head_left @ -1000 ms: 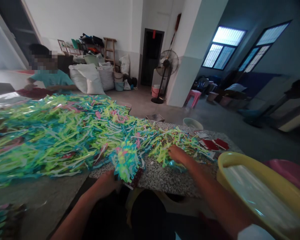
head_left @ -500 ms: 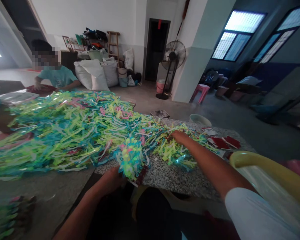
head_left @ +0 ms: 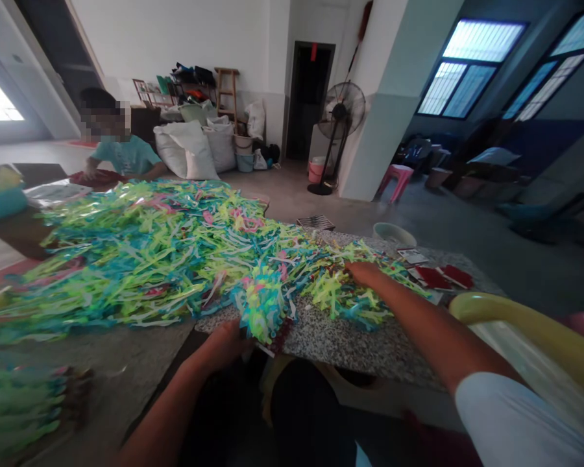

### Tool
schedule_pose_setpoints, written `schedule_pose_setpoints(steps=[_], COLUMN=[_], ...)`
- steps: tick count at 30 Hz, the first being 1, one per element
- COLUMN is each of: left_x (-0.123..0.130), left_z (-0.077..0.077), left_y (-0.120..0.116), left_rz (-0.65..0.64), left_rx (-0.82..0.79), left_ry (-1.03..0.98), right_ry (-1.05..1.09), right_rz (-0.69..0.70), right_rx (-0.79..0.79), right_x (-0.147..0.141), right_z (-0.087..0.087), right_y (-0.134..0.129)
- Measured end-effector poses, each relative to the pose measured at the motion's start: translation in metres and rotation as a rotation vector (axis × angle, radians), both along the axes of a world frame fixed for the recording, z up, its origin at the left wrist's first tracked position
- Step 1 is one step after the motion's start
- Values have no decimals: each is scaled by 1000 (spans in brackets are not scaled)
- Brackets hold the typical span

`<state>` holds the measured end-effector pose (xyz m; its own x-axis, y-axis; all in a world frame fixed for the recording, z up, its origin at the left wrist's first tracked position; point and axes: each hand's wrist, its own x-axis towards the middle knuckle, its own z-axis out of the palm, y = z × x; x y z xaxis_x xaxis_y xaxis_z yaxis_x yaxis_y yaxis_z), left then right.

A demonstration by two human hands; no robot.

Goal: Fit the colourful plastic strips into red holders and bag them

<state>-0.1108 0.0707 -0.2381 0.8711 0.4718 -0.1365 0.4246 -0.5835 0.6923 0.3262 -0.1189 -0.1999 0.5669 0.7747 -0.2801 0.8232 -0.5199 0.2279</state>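
A large heap of green, blue, white and pink strips [head_left: 146, 246] spreads over the left and middle of the speckled stone tabletop [head_left: 340, 344]. My left hand [head_left: 228, 340] is at the near table edge, against a bundle of strips [head_left: 263, 301] with a dark red piece [head_left: 282, 334] beneath it; its fingertips are hidden behind the bundle. My right hand [head_left: 363, 272] reaches into a smaller pile of yellow-green strips [head_left: 333, 292], and its fingers are too hidden to read.
A person in a light blue shirt [head_left: 126, 155] sits across the table at the left. Red packets [head_left: 433, 277], a pale bowl [head_left: 394, 235] and a yellow basin [head_left: 486, 305] are at the right. A fan [head_left: 340, 113] stands behind.
The whole view has shifted slightly, so things appear farther right. Both hands remain at about the same places, by the bundle and in the smaller pile.
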Motion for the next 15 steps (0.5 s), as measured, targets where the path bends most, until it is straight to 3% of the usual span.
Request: schedule_pose_setpoints(steps=[8, 15], left_x=[0, 3], left_z=[0, 4], left_y=[0, -3], left_rz=[-30, 0], left_rx=[42, 116], left_ry=[49, 100], right_ry=[-8, 4], right_rz=[-18, -101], right_rx=[58, 140], right_x=[-4, -14], right_z=[2, 43], right_y=[-11, -38])
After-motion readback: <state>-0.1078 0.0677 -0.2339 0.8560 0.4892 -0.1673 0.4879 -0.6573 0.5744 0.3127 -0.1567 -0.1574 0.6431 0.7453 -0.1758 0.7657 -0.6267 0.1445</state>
